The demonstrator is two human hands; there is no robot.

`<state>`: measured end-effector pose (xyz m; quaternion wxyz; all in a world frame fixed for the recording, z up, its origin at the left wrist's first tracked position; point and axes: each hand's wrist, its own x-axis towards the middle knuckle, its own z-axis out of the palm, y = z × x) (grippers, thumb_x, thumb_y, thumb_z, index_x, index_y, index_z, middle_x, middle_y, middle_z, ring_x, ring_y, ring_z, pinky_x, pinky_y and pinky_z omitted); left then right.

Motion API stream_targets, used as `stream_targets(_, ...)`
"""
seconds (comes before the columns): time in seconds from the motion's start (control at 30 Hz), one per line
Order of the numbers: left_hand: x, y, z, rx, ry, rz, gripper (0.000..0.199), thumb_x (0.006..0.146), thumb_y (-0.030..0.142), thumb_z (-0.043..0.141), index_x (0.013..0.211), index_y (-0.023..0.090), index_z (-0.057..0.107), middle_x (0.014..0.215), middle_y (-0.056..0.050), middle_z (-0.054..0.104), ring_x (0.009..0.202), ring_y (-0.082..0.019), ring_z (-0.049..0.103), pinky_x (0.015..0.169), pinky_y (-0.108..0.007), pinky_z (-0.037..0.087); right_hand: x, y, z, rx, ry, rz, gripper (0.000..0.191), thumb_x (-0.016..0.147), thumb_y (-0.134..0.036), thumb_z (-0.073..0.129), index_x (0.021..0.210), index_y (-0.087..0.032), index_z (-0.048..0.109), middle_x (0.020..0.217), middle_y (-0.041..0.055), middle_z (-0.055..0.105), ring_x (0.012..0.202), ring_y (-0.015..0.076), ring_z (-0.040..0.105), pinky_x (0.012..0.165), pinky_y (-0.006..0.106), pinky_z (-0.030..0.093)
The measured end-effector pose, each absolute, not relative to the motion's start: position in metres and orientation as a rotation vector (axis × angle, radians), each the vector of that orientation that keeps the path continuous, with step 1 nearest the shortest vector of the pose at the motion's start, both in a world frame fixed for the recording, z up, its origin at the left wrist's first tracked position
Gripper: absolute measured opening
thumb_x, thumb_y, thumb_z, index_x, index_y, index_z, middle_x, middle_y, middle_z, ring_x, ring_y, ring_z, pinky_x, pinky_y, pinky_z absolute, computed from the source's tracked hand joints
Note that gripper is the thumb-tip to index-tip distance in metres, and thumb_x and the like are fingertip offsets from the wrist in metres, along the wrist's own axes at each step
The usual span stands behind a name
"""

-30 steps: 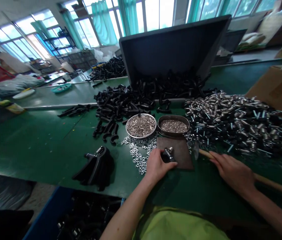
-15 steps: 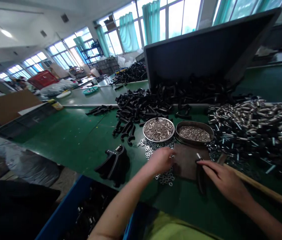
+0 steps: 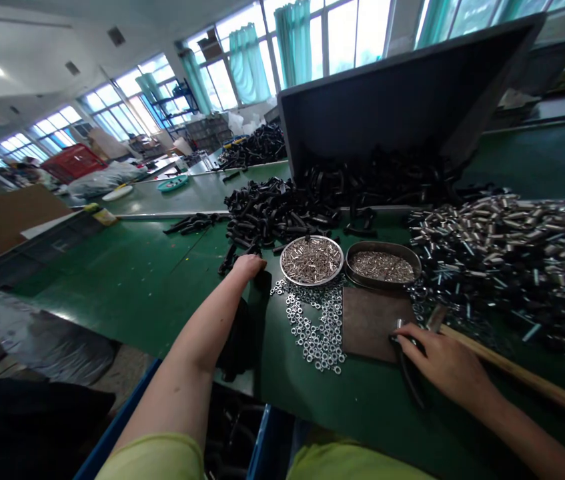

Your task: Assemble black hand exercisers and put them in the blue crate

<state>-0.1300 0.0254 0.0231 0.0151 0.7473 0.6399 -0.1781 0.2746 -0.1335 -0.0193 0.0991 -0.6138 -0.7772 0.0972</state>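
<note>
My left hand [image 3: 249,266] is stretched out at the front of a heap of black curved plastic handles [image 3: 267,213]. Its fingertips are turned away from view, so whether they grip a handle does not show. My right hand [image 3: 442,360] is closed on a black lever handle [image 3: 411,380] with a shiny metal cylinder at its top end. That handle is over the right edge of a flat brown metal plate [image 3: 369,327]. Loose metal nuts [image 3: 319,337] lie spread to the left of the plate.
Behind the plate are a round dish of small metal pins [image 3: 312,260] and an oval tin of small metal parts [image 3: 382,267]. A hammer [image 3: 517,373] lies beside my right hand. Metal-ended knobs [image 3: 527,247] are heaped right. A large grey bin [image 3: 402,107] leans behind.
My left hand has gone from the nuts beside the plate leftward and away from me to the black handles. My right hand keeps its handle near the plate, the handle now tilted more.
</note>
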Motion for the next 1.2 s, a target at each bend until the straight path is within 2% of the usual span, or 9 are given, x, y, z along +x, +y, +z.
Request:
stream_targets(0.1, -0.135, 0.023, 0.039, 2.439, 2.017, -0.408, 0.019, 0.085, 0.016, 0.05, 0.096, 0.024, 0.064, 0.102, -0.006, 0.06, 0.102, -0.021, 0.055, 0.086, -0.035, 0.045, 0.279, -0.133, -0.018, -1.781, -2.179, 0.502, 0.031, 0.087, -0.042, 0.04, 0.094, -0.028, 0.068, 0.084, 0.0027, 0.073, 0.076, 0.0246, 0.068, 0.063, 0.034, 0.049)
stream_targets(0.23, -0.124, 0.006, 0.07, 2.54, 2.091, 0.067, 0.026, 0.082, 0.016, 0.047, 0.105, 0.019, 0.059, 0.119, -0.012, 0.051, 0.117, -0.029, 0.044, 0.095, -0.043, 0.036, 0.281, -0.132, -0.015, -1.608, -1.93, 0.806, 0.033, 0.085, -0.045, 0.043, 0.094, -0.024, 0.068, 0.086, 0.0039, 0.072, 0.076, 0.0207, 0.066, 0.065, 0.03, 0.049)
stream_targets(0.3, -0.102, -0.014, 0.077, 2.362, 1.921, 0.565, 0.029, 0.08, 0.022, 0.048, 0.107, 0.016, 0.055, 0.111, -0.012, 0.055, 0.108, -0.027, 0.049, 0.091, -0.041, 0.039, 0.277, -0.133, -0.011, -1.546, -1.777, 0.965, 0.035, 0.084, -0.046, 0.045, 0.097, -0.022, 0.068, 0.073, 0.0034, 0.068, 0.063, 0.0175, 0.062, 0.054, 0.027, 0.046)
stream_targets(0.4, -0.049, -0.059, 0.07, 1.739, 1.353, 1.017, 0.036, 0.077, 0.024, 0.045, 0.113, 0.018, 0.047, 0.086, -0.003, 0.059, 0.077, -0.017, 0.057, 0.072, -0.032, 0.047, 0.264, -0.139, 0.0, -1.442, -1.53, 1.174, 0.037, 0.084, -0.046, 0.048, 0.101, -0.018, 0.065, 0.056, -0.0012, 0.055, 0.046, 0.0118, 0.049, 0.041, 0.023, 0.035)
stream_targets(0.5, 0.009, -0.111, 0.051, 1.146, 0.997, 0.999, 0.046, 0.074, 0.027, 0.052, 0.118, 0.021, 0.041, 0.067, 0.005, 0.048, 0.047, -0.008, 0.043, 0.042, -0.02, 0.035, 0.248, -0.148, 0.015, -1.354, -1.386, 1.186, 0.036, 0.083, -0.045, 0.052, 0.098, -0.016, 0.066, 0.058, -0.0007, 0.055, 0.046, 0.0104, 0.047, 0.04, 0.021, 0.034)
stream_targets(0.6, 0.051, -0.151, 0.033, 0.879, 0.919, 0.944, 0.055, 0.063, 0.026, 0.072, 0.11, 0.021, 0.042, 0.062, 0.01, 0.04, 0.038, -0.002, 0.031, 0.033, -0.015, 0.021, 0.235, -0.157, 0.029, -1.307, -1.381, 1.054, 0.032, 0.083, -0.045, 0.053, 0.089, -0.017, 0.068, 0.073, 0.0039, 0.065, 0.063, 0.0147, 0.059, 0.05, 0.023, 0.044)
stream_targets(0.67, 0.067, -0.164, 0.028, 0.813, 0.886, 0.941, 0.057, 0.06, 0.028, 0.077, 0.105, 0.021, 0.043, 0.06, 0.011, 0.038, 0.037, -0.001, 0.029, 0.031, -0.014, 0.018, 0.23, -0.162, 0.035, -1.288, -1.407, 0.965, 0.031, 0.083, -0.045, 0.053, 0.085, -0.018, 0.068, 0.081, 0.005, 0.068, 0.074, 0.0178, 0.063, 0.061, 0.025, 0.049)
stream_targets(1.03, 0.083, -0.177, 0.036, 0.965, 1.139, 0.844, 0.056, 0.06, 0.034, 0.078, 0.105, 0.023, 0.048, 0.066, 0.008, 0.047, 0.042, -0.002, 0.036, 0.034, -0.014, 0.028, 0.23, -0.169, 0.034, -1.318, -1.731, 0.653, 0.025, 0.088, -0.036, 0.046, 0.08, -0.021, 0.064, 0.073, 0.0015, 0.068, 0.069, 0.0164, 0.064, 0.067, 0.025, 0.046)
stream_targets(1.2, 0.083, -0.168, 0.028, 0.838, 0.994, 0.907, 0.047, 0.067, 0.037, 0.072, 0.104, 0.017, 0.051, 0.069, 0.004, 0.051, 0.044, -0.005, 0.045, 0.034, -0.015, 0.037, 0.24, -0.161, 0.044, -1.138, -1.982, 0.634, 0.025, 0.092, -0.034, 0.042, 0.1, -0.02, 0.062, 0.092, 0.0053, 0.067, 0.086, 0.0174, 0.063, 0.074, 0.027, 0.046)
